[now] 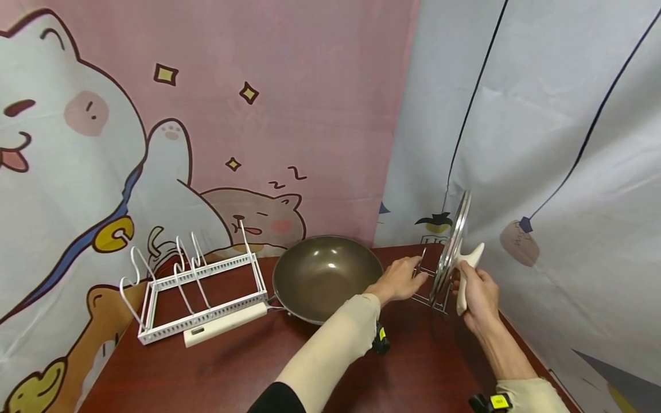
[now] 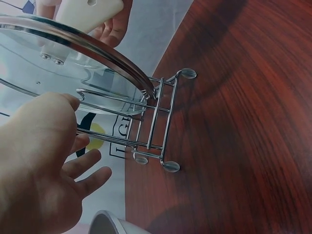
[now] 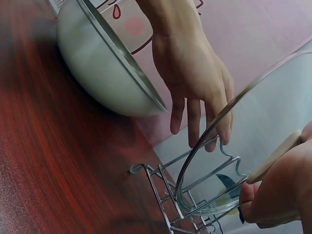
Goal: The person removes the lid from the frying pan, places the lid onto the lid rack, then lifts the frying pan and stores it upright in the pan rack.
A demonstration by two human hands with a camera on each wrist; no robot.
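Observation:
My right hand (image 1: 480, 295) grips the cream handle (image 1: 472, 255) of a round glass lid (image 2: 58, 53) with a metal rim. The lid stands on edge, its lower rim down among the wires of a small chrome lid rack (image 2: 158, 122). On the rack's left side, my left hand (image 1: 397, 280) pinches the top of a wire upright between thumb and index finger, the other fingers loosely extended. Left of that hand sits a wok (image 1: 330, 275), brown inside and pale outside, with a long cream handle (image 1: 227, 324) pointing left.
A white metal rack (image 1: 203, 304) with several upright hooks stands on the left of the dark red wooden table (image 1: 408, 367), just behind the wok's handle. Printed cloth walls (image 1: 310, 86) enclose the table at the back and right.

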